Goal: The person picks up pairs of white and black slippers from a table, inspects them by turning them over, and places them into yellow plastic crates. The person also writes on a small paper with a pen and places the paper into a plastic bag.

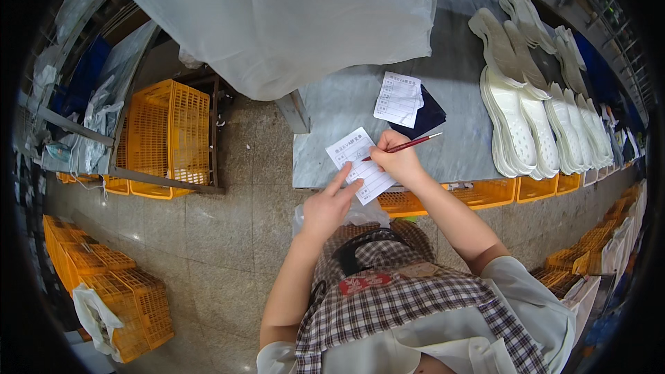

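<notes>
A white printed slip (350, 149) lies near the front edge of the grey table (454, 159). My right hand (402, 162) grips a dark red pen (415, 142), its tip on the slip. Fingers of my left hand (325, 211) stretch across the slip's lower left part and press it flat. Farther back rests a stack of similar slips (400, 97), partly on a dark blue flat item (431, 114).
White shoe soles (511, 128) stand in rows on the right. A translucent plastic sheet (291, 21) covers something at the back left. Yellow crates (187, 131) stand left, others (138, 305) at lower left, and yellow bins (485, 195) below the table.
</notes>
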### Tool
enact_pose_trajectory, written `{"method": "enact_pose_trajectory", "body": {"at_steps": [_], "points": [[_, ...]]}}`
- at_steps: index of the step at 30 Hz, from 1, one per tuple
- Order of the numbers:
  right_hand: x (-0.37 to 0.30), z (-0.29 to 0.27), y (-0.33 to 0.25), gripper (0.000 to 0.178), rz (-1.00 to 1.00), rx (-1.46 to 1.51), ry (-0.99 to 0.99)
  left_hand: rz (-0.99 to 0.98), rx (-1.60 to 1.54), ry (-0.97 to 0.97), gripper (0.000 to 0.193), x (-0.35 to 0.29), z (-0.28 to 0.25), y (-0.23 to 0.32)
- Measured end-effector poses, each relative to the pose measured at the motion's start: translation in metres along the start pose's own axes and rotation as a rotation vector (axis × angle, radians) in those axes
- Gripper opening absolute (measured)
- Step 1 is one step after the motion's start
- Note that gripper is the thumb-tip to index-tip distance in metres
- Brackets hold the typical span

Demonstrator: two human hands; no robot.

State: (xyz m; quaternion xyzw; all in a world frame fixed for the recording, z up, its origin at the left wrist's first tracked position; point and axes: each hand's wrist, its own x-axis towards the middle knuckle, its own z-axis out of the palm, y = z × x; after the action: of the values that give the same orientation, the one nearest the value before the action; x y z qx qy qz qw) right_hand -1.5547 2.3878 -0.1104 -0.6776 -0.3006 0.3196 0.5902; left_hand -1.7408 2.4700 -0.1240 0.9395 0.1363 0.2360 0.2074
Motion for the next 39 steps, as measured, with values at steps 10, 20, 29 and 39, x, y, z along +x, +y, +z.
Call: {"method": "enact_pose_trajectory", "body": {"at_steps": [10,20,29,39], "points": [[0.0,-0.002,0.0,0.021,0.024,-0.026,0.048,-0.036,-0.019,-0.019,0.036,0.001,-0.002,0.003],[-0.007,-0.019,-0.011,0.024,0.08,0.184,-0.116,-0.064,-0.026,-0.044,0.034,0.003,-0.004,0.005],[-0.013,-0.008,-0.001,0.025,0.027,-0.028,0.018,-0.04,-0.034,-0.02,0.036,0.001,-0.001,0.003],[-0.013,-0.007,0.0,0.025,0.008,-0.065,0.046,-0.031,-0.043,-0.007,0.038,0.001,0.001,0.002]]}}
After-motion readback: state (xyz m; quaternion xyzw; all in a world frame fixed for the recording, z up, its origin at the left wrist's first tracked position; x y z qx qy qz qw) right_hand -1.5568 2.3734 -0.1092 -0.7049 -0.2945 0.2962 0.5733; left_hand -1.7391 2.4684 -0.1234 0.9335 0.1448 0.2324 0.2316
